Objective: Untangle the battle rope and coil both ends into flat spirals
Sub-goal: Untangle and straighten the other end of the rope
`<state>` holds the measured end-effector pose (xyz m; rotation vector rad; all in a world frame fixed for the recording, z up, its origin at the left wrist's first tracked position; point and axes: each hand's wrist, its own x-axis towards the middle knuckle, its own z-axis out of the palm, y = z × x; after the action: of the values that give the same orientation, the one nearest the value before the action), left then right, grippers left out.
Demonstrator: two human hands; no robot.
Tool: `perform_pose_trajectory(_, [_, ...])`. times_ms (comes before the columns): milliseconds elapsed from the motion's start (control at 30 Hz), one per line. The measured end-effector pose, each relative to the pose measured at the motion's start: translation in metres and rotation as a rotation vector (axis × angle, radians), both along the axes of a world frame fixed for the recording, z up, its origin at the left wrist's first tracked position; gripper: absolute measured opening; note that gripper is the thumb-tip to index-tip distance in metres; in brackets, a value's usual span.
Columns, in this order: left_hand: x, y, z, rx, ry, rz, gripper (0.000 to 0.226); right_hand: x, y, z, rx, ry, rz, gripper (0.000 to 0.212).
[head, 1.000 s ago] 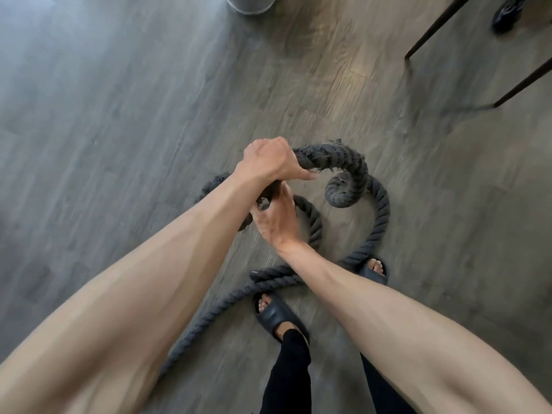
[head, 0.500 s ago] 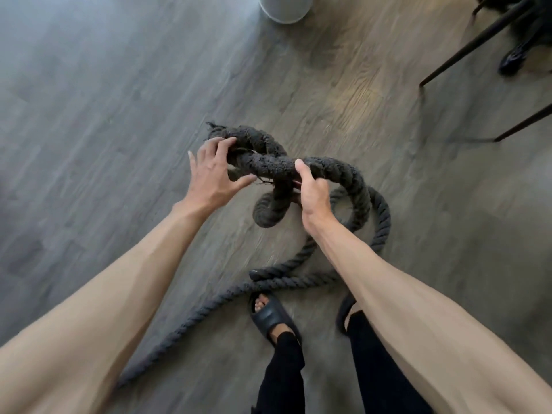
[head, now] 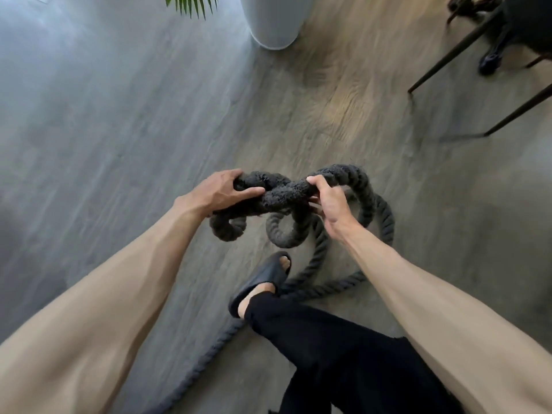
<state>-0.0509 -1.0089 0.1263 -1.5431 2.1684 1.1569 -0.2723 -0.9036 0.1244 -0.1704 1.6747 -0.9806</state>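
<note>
Bends over a tangled battle rope (head: 280, 195), dark grey & fuzzy, w/ the knotted part lifted clear of the floor (head: 119, 130) at centre frame. Grips the knot's left side w/ left hand (head: 222, 189): fingers curled over the top of the rope, thumb laid straight along the near side. Clamps the knot's right side w/ right hand (head: 328, 201): thumb on top, fingers tucked under & partly hidden. Leaves two small loops dangling just below the hands & a bigger arc dropping away behind the right hand. Trails the rest across the floor in a wide curve at right, back toward the feet, out of sight behind a black slide sandal (head: 263, 279) & black trouser leg (head: 328, 339), then diagonally off to the bottom edge, lower left.

Stands on wood-look plank flooring w/ grain running diagonally. Reads cool grey at left & along the bottom, warmer tan at upper centre-right where light falls.

Shares the room w/ a pale, round-bottomed planter (head: 276, 22) at top centre & green palm-type fronds (head: 194, 4) at the top edge, just left of it. Also takes in thin dark furniture legs (head: 448, 55) slanting across the top right corner, shadows stretched on the boards beside them. Catches a glossy dark object (head: 490, 62) on the floor among those legs; too blurred to ID.
</note>
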Motion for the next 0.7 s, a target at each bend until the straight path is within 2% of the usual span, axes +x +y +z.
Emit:
perform_pose_trajectory(67, [0.000,-0.003,-0.006,-0.134,-0.111,-0.025,0.079,0.014,-0.014,-0.007,0.030,-0.004,-0.122,0.060])
perform_pose_trajectory(133, [0.002,-0.008,-0.014,-0.251,-0.199,-0.023,0.079,0.029,-0.032,-0.017,0.053,-0.020,-0.236,0.072])
perform_pose_trajectory(233, [0.018,-0.035,-0.026,-0.212,-0.269,0.121,0.085,0.046,-0.068,-0.040,0.079,-0.082,-0.364,0.061])
perform_pose_trajectory(333, [0.054,-0.082,-0.037,-0.068,-0.305,0.432,0.092,0.054,-0.094,-0.057,0.162,-0.154,-0.477,0.055])
perform_pose_trajectory(433, [0.093,-0.121,-0.039,0.032,-0.253,0.724,0.090,0.061,-0.110,-0.062,0.229,-0.166,-0.567,0.048])
perform_pose_trajectory(567, [0.162,-0.161,-0.034,0.101,-0.184,1.058,0.079,0.088,-0.144,-0.068,0.327,-0.093,-0.676,0.068])
perform_pose_trajectory(700, [0.226,-0.194,-0.017,0.090,-0.095,1.323,0.037,0.124,-0.179,-0.068,0.372,-0.042,-0.660,0.072])
